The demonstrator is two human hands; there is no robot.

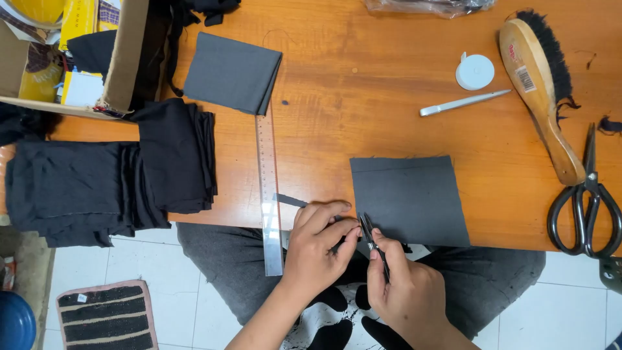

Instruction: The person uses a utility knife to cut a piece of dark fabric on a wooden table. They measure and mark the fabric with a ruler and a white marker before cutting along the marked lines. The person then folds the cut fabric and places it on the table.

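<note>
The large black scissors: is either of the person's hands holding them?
No: the large black scissors lie untouched at the table's right edge, while the right hand holds small black snips beside the left hand.

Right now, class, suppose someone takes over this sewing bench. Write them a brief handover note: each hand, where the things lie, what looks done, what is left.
Left hand: pinching a narrow dark fabric strip at the table edge.
Right hand: gripping small thread snips, tips by the left fingertips.
Grey fabric square lies flat just right of the hands; clear ruler just left.
Folded grey piece and black fabric stack lie left; large scissors, brush, white pen right.
Done: cannot tell. Left: the strip, in hand.
</note>
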